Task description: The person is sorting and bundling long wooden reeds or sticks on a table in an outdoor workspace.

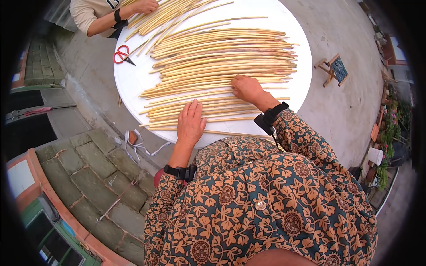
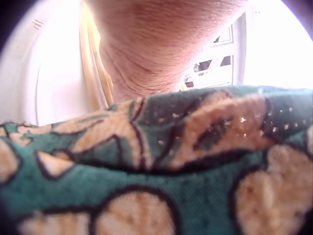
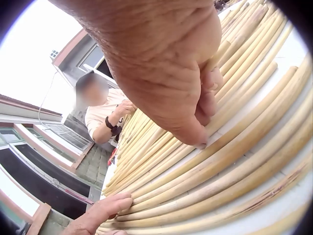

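My left hand lies with fingers extended on the near rows of sticks, applying no grasp. My right hand has its fingers curled down onto the sticks farther in; whether it pinches one, I cannot tell. The sticks lie side by side across the round white table.

Caution: the sticks appear rounded and slightly bowed; uneven pressure from either hand could roll them and cross the rows. The nearest stick lies close to the rim, where my patterned garment could brush it off. The wrist unit could snag stick ends.

Visibility: my right fingertips' contact is partly concealed. The left wrist view shows mainly sleeve and wrist, no fingers. The far bundle is cut off by the upper frame edge.
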`<move>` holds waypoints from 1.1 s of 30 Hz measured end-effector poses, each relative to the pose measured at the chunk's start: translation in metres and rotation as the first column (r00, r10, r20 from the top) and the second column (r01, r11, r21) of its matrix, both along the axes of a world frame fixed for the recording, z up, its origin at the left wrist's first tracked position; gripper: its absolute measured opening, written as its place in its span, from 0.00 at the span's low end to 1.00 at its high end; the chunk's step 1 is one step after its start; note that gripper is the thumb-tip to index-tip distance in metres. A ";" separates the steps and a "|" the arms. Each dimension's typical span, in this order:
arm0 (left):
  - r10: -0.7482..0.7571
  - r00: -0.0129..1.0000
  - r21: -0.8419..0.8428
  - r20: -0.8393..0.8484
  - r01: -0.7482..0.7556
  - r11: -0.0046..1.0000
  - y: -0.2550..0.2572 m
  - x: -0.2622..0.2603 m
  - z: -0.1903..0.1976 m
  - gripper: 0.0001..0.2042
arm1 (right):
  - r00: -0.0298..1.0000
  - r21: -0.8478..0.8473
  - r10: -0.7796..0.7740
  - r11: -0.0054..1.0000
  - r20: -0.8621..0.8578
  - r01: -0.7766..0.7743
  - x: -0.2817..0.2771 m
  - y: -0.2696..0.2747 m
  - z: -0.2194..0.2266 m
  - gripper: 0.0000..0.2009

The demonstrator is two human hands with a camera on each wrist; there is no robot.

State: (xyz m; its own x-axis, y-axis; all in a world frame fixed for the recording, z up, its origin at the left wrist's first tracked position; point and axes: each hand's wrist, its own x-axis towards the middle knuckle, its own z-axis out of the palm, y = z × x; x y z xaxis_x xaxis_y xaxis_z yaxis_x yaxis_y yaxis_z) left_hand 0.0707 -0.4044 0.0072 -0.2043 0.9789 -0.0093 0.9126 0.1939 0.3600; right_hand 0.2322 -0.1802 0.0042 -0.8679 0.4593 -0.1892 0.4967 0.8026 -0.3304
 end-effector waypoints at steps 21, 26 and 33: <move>0.032 0.999 -0.045 0.009 -0.032 0.998 -0.002 0.005 -0.001 0.28 | 0.947 -0.282 -0.280 0.932 -0.155 0.229 0.044 0.054 0.062 0.13; 0.019 0.999 -0.038 0.028 -0.018 0.999 -0.003 0.005 0.000 0.28 | 0.949 -0.196 -0.297 0.942 -0.104 0.273 0.046 0.031 0.030 0.13; -0.014 1.000 -0.030 0.007 0.015 0.999 0.003 0.010 0.002 0.27 | 0.971 -0.082 -0.212 0.976 -0.109 0.203 0.043 0.017 0.001 0.08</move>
